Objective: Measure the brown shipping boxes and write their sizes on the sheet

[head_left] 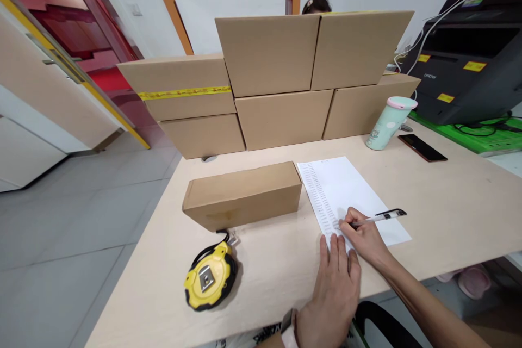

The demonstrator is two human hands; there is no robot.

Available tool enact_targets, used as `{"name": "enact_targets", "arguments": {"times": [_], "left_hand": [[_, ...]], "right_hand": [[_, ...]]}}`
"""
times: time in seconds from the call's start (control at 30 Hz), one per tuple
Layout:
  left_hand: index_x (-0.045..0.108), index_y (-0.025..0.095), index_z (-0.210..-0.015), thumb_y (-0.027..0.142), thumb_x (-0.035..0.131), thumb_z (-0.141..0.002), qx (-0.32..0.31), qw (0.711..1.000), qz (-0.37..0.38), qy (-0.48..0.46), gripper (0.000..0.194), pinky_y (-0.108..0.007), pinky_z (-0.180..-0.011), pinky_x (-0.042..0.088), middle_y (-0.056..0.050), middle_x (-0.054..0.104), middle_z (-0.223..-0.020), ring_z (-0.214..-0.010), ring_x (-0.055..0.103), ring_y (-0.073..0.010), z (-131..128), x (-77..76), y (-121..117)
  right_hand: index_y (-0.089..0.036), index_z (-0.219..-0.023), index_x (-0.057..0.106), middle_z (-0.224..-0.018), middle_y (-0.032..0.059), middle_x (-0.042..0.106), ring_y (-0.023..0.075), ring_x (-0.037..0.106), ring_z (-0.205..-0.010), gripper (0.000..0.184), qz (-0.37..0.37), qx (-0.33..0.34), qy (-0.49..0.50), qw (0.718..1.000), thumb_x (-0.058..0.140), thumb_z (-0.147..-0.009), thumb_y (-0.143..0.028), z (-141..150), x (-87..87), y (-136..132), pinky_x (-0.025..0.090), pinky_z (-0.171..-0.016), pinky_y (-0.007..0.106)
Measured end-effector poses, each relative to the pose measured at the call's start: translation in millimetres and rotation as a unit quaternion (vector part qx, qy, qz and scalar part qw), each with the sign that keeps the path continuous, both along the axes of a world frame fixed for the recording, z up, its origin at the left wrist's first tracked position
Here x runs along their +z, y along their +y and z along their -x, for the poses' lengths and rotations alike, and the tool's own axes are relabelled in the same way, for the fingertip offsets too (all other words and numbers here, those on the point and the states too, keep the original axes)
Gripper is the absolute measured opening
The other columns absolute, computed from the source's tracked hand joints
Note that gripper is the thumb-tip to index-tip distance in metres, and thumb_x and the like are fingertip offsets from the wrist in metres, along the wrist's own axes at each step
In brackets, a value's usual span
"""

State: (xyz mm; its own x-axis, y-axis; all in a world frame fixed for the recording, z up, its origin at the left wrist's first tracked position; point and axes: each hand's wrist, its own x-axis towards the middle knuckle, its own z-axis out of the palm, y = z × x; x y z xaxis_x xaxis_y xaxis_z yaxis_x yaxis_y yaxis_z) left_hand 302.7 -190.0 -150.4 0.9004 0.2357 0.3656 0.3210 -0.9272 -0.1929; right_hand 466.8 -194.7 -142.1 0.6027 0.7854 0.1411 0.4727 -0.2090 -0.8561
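My right hand (366,237) is closed around a pen (381,216) with a clear barrel and black clip, its tip down on a sheet of paper (354,190). Columns of small print run along the paper's left side. My left hand (336,277) lies flat with fingers stretched out, fingertips on the paper's near edge. A watch (289,326) is on the left wrist. Left of the paper lies a long cardboard box (248,204). In front of that box rests a yellow and black tape measure (210,277) with a black strap.
Several stacked cardboard boxes (281,119) line the table's (460,212) far side. A mint tumbler (387,125) and a phone (423,148) stand at the back right, near a black printer (460,70). The top of a person's head (317,4) shows behind the boxes.
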Motion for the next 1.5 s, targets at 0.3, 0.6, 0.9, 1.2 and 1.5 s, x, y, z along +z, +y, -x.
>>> {"name": "enact_targets", "arguments": {"times": [0.3, 0.6, 0.9, 1.2, 1.5], "left_hand": [[0.053, 0.006, -0.126, 0.026, 0.047, -0.091, 0.006, 1.0, -0.01, 0.0, 0.04, -0.06, -0.116, 0.022, -0.022, 0.056, -0.137, -0.136, 0.044, -0.0359, -2, -2.7, 0], [0.054, 0.007, -0.126, 0.027, 0.046, -0.094, 0.006, 1.0, -0.001, 0.0, 0.039, -0.059, -0.116, 0.022, -0.022, 0.056, -0.137, -0.136, 0.044, -0.0358, -2, -0.2, 0], [0.055, 0.006, -0.126, 0.027, 0.048, -0.092, -0.004, 1.0, -0.004, 0.003, 0.041, -0.062, -0.116, 0.023, -0.026, 0.055, -0.136, -0.134, 0.045, -0.0361, -5, -7.2, 0], [0.054, 0.007, -0.126, 0.027, 0.047, -0.092, 0.002, 1.0, -0.01, 0.001, 0.04, -0.063, -0.116, 0.02, -0.025, 0.055, -0.136, -0.134, 0.046, -0.0361, -5, -9.3, -1], [0.055, 0.007, -0.126, 0.026, 0.046, -0.093, 0.0, 1.0, -0.008, 0.003, 0.039, -0.062, -0.116, 0.022, -0.024, 0.056, -0.136, -0.134, 0.046, -0.0355, -3, -4.6, 0]], "right_hand": [[-0.025, -0.059, 0.038, -0.056, -0.0052, 0.038, 0.0132, 0.039, -0.053, 0.027, -0.005, 0.008, -0.004, 1.0, 0.055, -0.079, -0.034, -4, 1.7, -3, 0.034, -0.05, 0.026], [-0.025, -0.058, 0.036, -0.055, -0.0058, 0.037, 0.0131, 0.038, -0.052, 0.028, 0.006, 0.017, -0.012, 1.0, 0.053, -0.079, -0.036, 0, 7.3, -2, 0.032, -0.05, 0.027], [-0.025, -0.058, 0.036, -0.055, -0.0053, 0.037, 0.013, 0.039, -0.053, 0.028, 0.011, 0.013, -0.017, 1.0, 0.054, -0.078, -0.034, 0, 7.4, -2, 0.033, -0.05, 0.026], [-0.025, -0.058, 0.037, -0.055, -0.0053, 0.037, 0.0129, 0.038, -0.052, 0.028, 0.001, 0.015, -0.022, 1.0, 0.054, -0.078, -0.033, -2, 2.3, -2, 0.033, -0.049, 0.026], [-0.025, -0.058, 0.036, -0.054, -0.0054, 0.036, 0.013, 0.038, -0.052, 0.029, 0.001, 0.005, -0.02, 1.0, 0.054, -0.079, -0.035, -2, 5.0, -2, 0.033, -0.049, 0.026]]}}
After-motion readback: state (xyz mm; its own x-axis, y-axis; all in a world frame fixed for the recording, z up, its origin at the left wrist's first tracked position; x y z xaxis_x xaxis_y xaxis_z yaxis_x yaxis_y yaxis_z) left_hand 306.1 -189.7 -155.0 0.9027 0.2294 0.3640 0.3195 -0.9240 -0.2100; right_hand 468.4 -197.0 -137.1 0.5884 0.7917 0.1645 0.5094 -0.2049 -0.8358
